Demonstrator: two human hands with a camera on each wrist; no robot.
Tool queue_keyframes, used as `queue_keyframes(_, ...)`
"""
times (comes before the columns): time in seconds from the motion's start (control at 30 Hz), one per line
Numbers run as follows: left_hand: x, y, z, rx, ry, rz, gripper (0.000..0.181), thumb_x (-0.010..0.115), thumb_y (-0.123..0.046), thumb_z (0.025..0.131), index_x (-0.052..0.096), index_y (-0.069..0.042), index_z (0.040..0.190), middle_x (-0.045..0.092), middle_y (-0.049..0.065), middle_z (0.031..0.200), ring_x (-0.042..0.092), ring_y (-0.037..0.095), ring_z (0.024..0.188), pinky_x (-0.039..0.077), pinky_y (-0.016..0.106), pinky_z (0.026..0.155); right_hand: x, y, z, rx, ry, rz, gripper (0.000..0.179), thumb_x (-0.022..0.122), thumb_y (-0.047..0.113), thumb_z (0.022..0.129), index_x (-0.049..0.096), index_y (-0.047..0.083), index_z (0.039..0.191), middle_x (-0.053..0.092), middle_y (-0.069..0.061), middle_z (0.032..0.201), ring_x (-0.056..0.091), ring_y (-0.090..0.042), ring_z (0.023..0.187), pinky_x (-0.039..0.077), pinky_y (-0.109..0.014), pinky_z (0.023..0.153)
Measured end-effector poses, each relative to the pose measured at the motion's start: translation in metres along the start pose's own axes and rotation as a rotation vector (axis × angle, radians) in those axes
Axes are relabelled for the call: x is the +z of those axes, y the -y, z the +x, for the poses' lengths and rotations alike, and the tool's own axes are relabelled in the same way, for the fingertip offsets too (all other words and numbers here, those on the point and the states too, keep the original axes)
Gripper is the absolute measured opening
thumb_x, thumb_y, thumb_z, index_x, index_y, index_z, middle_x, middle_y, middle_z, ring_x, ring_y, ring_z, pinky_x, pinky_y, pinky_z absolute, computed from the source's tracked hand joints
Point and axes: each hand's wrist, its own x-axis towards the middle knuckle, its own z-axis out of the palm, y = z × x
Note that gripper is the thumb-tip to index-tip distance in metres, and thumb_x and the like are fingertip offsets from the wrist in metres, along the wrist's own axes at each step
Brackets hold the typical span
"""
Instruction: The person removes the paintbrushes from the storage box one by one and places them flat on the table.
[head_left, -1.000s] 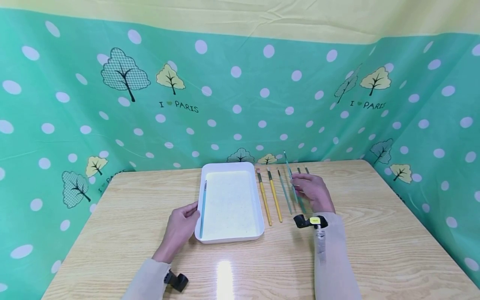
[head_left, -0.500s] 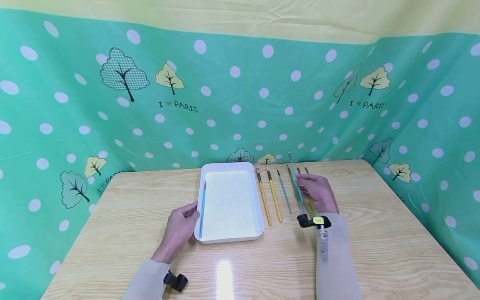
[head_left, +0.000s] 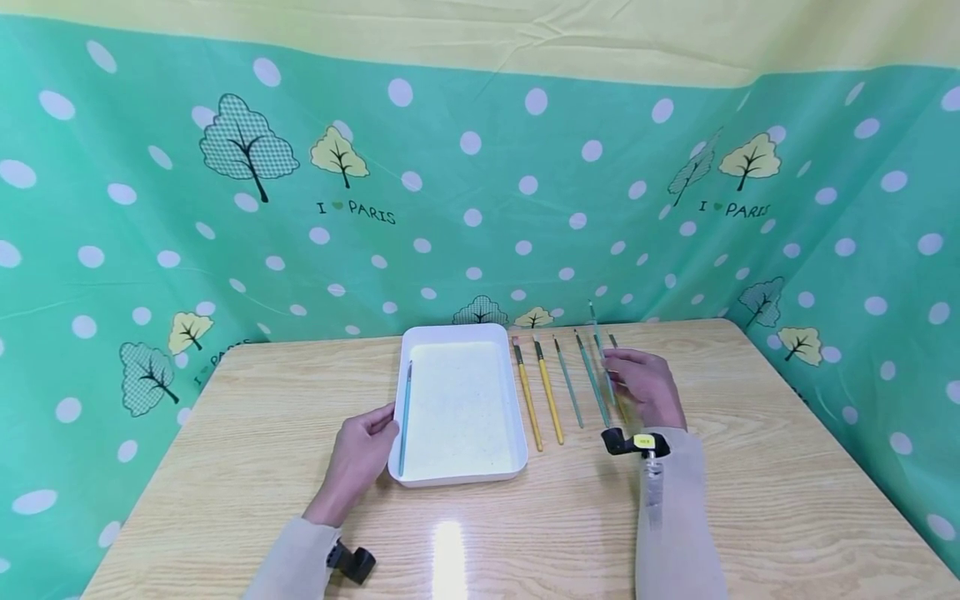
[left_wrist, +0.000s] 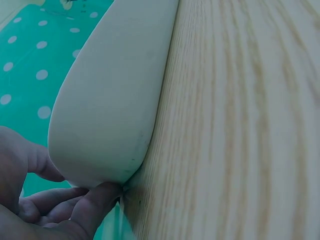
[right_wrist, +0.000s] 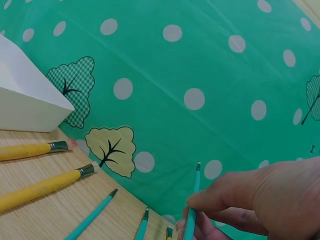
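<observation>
My right hand (head_left: 647, 387) pinches a teal paintbrush (head_left: 600, 350) between thumb and fingers. In the right wrist view that brush (right_wrist: 196, 181) stands tip-up, raised in front of the green cloth. My left hand (head_left: 360, 458) grips the left side of a white tray (head_left: 461, 481) near its front corner. The left wrist view shows its fingers (left_wrist: 95, 207) against the tray's corner (left_wrist: 100, 165). A blue paintbrush (head_left: 406, 425) lies lengthwise inside the tray, along its left wall. Beneath and beside my right hand, other brushes are partly hidden.
Right of the tray, two yellow-handled paintbrushes (head_left: 549, 392) and two teal ones (head_left: 567, 383) lie in a row. Another thin brush (head_left: 614, 341) shows past the right hand. The wooden table (head_left: 247, 442) ends at a green polka-dot cloth (head_left: 450, 208) behind and at the sides.
My right hand has moved rightward along the row with the teal paintbrush, uncovering more of the teal brush lying on the table. The left hand and tray have stayed put.
</observation>
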Motion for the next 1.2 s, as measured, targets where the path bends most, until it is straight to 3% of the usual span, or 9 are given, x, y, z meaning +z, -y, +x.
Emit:
queue_keyframes(0.27, 0.0, 0.0, 0.001, -0.002, -0.001, -0.005, 0.045, 0.05, -0.021, 0.103, 0.055, -0.007, 0.145, 0.06, 0.015, 0.146, 0.06, 0.03, 0.133, 0.054, 0.04, 0.108, -0.006, -0.003, 0.002, -0.017, -0.036, 0.028, 0.044, 0.065, 0.017, 0.098, 0.061, 0.002, 0.139, 0.07, 0.0, 0.111, 0.061, -0.005, 0.083, 0.057, -0.016, 0.07)
queue_keyframes(0.43, 0.001, 0.001, 0.002, 0.006, 0.001, 0.006, 0.045, 0.05, -0.02, 0.103, 0.054, -0.007, 0.146, 0.059, 0.016, 0.147, 0.059, 0.031, 0.135, 0.053, 0.04, 0.109, -0.008, -0.004, 0.004, -0.016, -0.057, 0.022, 0.044, 0.065, 0.017, 0.098, 0.061, 0.002, 0.139, 0.068, 0.008, 0.101, 0.061, -0.004, 0.081, 0.057, -0.016, 0.069)
queue_keyframes(0.8, 0.001, 0.001, 0.002, 0.014, -0.002, 0.008, 0.045, 0.05, -0.02, 0.103, 0.054, -0.007, 0.146, 0.058, 0.015, 0.147, 0.058, 0.03, 0.135, 0.052, 0.04, 0.109, -0.014, -0.006, 0.007, 0.018, -0.14, -0.025, 0.039, 0.065, 0.018, 0.098, 0.066, 0.007, 0.135, 0.068, -0.003, 0.115, 0.062, -0.01, 0.09, 0.056, -0.018, 0.071)
queue_keyframes(1.2, 0.0, 0.001, 0.001, 0.009, 0.002, -0.002, 0.045, 0.05, -0.019, 0.103, 0.054, -0.007, 0.146, 0.057, 0.015, 0.148, 0.057, 0.03, 0.136, 0.052, 0.039, 0.11, -0.019, -0.009, 0.006, 0.004, -0.21, -0.028, 0.037, 0.066, 0.015, 0.096, 0.068, 0.004, 0.131, 0.069, 0.003, 0.1, 0.063, -0.01, 0.086, 0.055, -0.02, 0.069)
